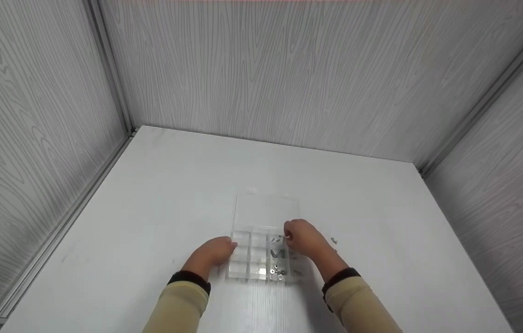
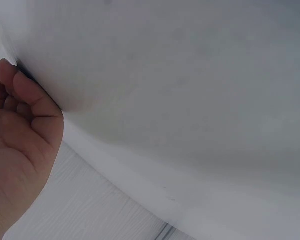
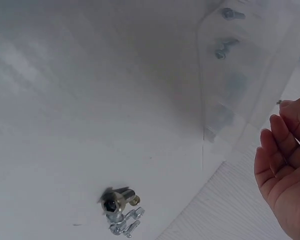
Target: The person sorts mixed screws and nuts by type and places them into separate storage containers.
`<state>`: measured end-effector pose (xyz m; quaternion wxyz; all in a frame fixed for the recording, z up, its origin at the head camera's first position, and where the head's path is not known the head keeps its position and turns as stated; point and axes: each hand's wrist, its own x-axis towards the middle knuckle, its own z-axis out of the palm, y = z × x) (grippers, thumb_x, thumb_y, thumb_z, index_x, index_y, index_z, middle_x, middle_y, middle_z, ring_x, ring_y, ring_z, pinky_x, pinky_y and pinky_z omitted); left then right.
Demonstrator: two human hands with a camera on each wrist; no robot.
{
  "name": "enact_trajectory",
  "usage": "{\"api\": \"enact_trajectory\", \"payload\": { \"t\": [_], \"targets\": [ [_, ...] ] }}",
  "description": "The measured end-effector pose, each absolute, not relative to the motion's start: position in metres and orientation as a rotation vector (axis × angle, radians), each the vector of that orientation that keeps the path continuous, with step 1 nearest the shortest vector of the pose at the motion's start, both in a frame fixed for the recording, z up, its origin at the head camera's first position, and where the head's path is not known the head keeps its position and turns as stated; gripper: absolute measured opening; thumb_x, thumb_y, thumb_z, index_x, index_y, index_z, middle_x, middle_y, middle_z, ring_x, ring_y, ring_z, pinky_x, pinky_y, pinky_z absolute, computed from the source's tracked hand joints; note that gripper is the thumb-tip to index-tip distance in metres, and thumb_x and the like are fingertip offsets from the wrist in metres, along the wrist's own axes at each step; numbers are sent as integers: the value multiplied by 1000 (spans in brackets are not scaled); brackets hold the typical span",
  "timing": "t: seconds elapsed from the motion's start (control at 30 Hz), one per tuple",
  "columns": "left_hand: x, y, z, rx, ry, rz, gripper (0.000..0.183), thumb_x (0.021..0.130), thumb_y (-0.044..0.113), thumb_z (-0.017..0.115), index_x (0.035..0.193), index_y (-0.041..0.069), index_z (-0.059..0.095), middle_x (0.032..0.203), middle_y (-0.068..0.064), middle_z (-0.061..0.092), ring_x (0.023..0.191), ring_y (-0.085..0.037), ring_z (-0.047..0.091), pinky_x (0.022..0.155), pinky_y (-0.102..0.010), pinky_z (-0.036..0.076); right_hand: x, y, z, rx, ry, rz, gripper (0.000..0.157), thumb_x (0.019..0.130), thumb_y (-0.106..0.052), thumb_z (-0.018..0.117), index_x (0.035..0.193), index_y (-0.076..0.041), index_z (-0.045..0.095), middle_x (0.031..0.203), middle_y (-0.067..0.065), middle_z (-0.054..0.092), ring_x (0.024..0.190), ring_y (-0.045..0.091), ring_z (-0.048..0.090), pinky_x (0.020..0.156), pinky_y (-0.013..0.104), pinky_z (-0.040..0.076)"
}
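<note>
A clear plastic compartment box (image 1: 243,255) lies on the table with its transparent lid (image 1: 267,209) folded back flat behind it. My left hand (image 1: 215,250) holds the box's left side, thumb at the rim; in the left wrist view its fingers (image 2: 24,86) are curled and the box is barely visible. Above the back right compartments, my right hand (image 1: 306,237) pinches a tiny metal piece (image 3: 279,102), mostly hidden by the fingertips. Nuts (image 1: 276,272) fill a front compartment, and dark screws (image 1: 278,253) lie behind them. The right column also holds small hardware, partly covered by the right hand.
Several loose bolts and screws (image 3: 121,212) lie on the white table (image 1: 118,222) to the right of the box. Grey wood-grain panels (image 1: 261,69) rise at the back and both sides.
</note>
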<state>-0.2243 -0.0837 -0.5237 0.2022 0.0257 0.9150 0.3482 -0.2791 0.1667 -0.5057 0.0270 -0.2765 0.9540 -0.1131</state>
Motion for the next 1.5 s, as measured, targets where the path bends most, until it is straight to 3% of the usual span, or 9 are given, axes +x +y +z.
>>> {"api": "enact_trajectory", "payload": {
  "t": [0.17,0.6,0.83,1.5],
  "targets": [
    [-225,-84,-525,97,2563,958,48,99,26,33,132,-8,40,136,-24,41,129,-38,32,107,-46,24,-280,177,-503,-825,2946,-410,7,77,-5,65,77,-7,59,72,-1,53,69,16,51,63,31,45],
    [-225,-86,-526,29,2547,957,50,99,29,32,134,-6,39,138,-22,39,130,-38,31,107,-46,22,-295,234,-504,-384,3021,-315,11,84,-1,57,75,-7,57,72,3,52,67,18,49,60,33,44],
    [-226,-88,-526,4,2539,951,50,99,29,32,135,-5,38,138,-22,38,130,-38,30,107,-47,22,-301,259,-507,-221,2960,-314,3,84,-2,58,87,-2,59,83,9,58,80,25,55,69,38,48],
    [-225,-86,-526,28,2560,940,49,99,29,33,134,-5,40,137,-22,40,129,-38,32,107,-47,24,-297,272,-528,-227,2901,-196,12,88,-11,57,79,-4,56,73,5,53,67,19,49,61,34,45]
  ]
}}
